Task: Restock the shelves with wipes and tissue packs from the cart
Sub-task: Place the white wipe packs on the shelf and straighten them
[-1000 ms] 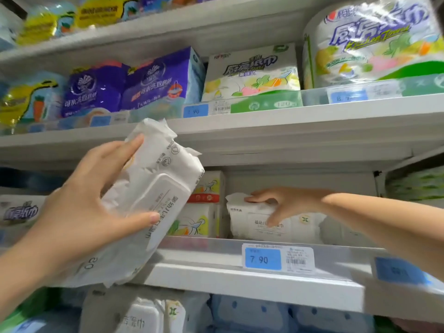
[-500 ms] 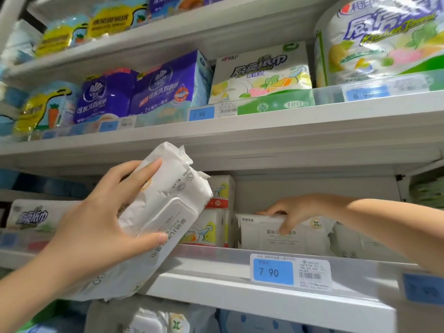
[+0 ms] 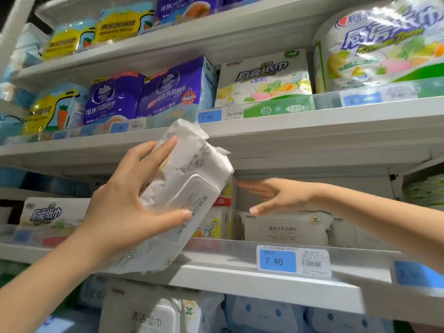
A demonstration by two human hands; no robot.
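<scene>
My left hand [image 3: 129,198] grips a white pack of baby wipes [image 3: 189,188], held tilted in front of the middle shelf [image 3: 240,267], with its crinkled top end up. My right hand [image 3: 278,195] hovers open, fingers stretched to the left, just above another white wipes pack [image 3: 286,229] that lies on the middle shelf. That hand is not touching the shelved pack. The cart is out of view.
Purple kitchen paper packs [image 3: 149,97], a white kitchen paper pack [image 3: 264,80] and a big kitchen towel roll [image 3: 384,46] fill the shelf above. Small yellow and white packs [image 3: 216,224] stand left of the shelved wipes. A blue 7.90 price tag [image 3: 278,260] hangs below. More wipes packs [image 3: 153,313] lie on the lowest shelf.
My right hand has let go of the shelved wipes pack and lifted off it, fingers spread. My left hand has raised its pack slightly up and right toward the shelf opening.
</scene>
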